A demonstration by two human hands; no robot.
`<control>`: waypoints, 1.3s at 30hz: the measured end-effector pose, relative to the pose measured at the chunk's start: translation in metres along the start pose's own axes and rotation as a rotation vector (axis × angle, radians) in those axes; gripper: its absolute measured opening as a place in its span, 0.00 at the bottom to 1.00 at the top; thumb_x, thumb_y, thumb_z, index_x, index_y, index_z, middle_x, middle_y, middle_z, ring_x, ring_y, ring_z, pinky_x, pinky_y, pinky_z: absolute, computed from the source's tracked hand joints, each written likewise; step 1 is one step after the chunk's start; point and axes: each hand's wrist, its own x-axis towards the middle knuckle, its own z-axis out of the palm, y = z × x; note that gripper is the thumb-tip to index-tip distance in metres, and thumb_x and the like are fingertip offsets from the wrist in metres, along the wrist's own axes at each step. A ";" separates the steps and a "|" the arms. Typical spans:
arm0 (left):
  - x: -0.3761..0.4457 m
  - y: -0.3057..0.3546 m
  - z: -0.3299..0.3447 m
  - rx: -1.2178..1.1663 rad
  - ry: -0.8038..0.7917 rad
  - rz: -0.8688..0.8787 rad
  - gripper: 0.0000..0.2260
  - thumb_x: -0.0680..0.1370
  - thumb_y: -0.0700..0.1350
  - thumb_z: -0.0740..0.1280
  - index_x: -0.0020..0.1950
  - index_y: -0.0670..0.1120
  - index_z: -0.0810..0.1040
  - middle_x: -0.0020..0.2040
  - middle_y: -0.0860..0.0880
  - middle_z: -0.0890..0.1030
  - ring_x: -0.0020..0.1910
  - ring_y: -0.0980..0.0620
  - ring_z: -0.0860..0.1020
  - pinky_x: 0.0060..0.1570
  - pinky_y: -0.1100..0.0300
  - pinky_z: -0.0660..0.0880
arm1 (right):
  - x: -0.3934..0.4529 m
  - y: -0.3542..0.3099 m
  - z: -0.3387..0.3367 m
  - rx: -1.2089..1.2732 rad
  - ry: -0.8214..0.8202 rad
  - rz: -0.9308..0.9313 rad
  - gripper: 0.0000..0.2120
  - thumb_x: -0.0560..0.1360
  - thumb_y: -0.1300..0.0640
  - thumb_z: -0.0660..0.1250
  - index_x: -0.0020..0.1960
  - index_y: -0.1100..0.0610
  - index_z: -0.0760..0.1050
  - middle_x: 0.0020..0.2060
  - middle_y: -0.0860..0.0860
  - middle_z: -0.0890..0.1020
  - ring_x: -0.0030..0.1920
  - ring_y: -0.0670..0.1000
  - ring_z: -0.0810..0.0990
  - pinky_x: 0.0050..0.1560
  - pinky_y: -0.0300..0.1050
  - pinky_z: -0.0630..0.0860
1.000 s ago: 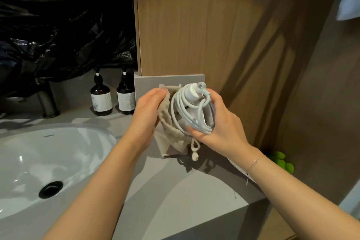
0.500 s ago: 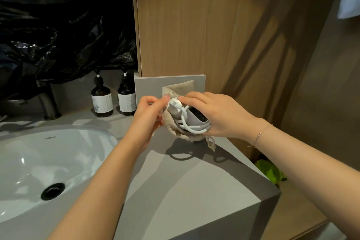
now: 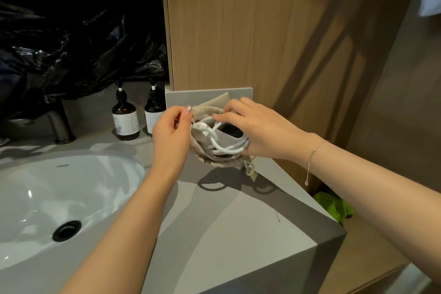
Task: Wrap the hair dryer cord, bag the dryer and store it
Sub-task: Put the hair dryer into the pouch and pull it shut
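Now, left hand (image 3: 170, 133) pinching bag (image 3: 216, 162) rim, right hand (image 3: 259, 135) apparently gripping corded dryer (image 3: 225, 139) inside.

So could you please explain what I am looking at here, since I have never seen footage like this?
There is no machine: a person wears a camera on the head, looking down at their own bare hands. The left hand pinches the rim of a cloth bag; the right hand pushes a hair dryer, wrapped in its white cord, into it. All this happens just above a grey counter. On the counter stand two bottles and a tap, beside a white sink.
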 end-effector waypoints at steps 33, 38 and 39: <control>-0.001 -0.030 0.009 0.048 0.143 -0.134 0.16 0.69 0.55 0.77 0.45 0.46 0.78 0.35 0.52 0.72 0.34 0.56 0.71 0.36 0.69 0.70 | -0.001 -0.008 0.070 1.366 0.390 1.213 0.10 0.77 0.60 0.67 0.58 0.53 0.75 0.49 0.49 0.80 0.49 0.52 0.81 0.43 0.44 0.83; -0.003 -0.033 0.011 0.030 0.177 -0.192 0.19 0.68 0.56 0.77 0.47 0.44 0.78 0.36 0.51 0.76 0.34 0.56 0.74 0.37 0.65 0.72 | -0.008 -0.017 0.058 1.439 0.415 1.101 0.14 0.78 0.65 0.62 0.59 0.51 0.74 0.50 0.48 0.80 0.51 0.52 0.79 0.42 0.39 0.82; -0.004 -0.033 0.013 0.028 0.183 -0.201 0.19 0.68 0.55 0.78 0.47 0.43 0.78 0.36 0.51 0.76 0.34 0.57 0.74 0.36 0.67 0.72 | -0.008 -0.021 0.056 1.495 0.419 1.071 0.13 0.79 0.65 0.61 0.59 0.51 0.74 0.51 0.49 0.80 0.52 0.53 0.79 0.45 0.41 0.82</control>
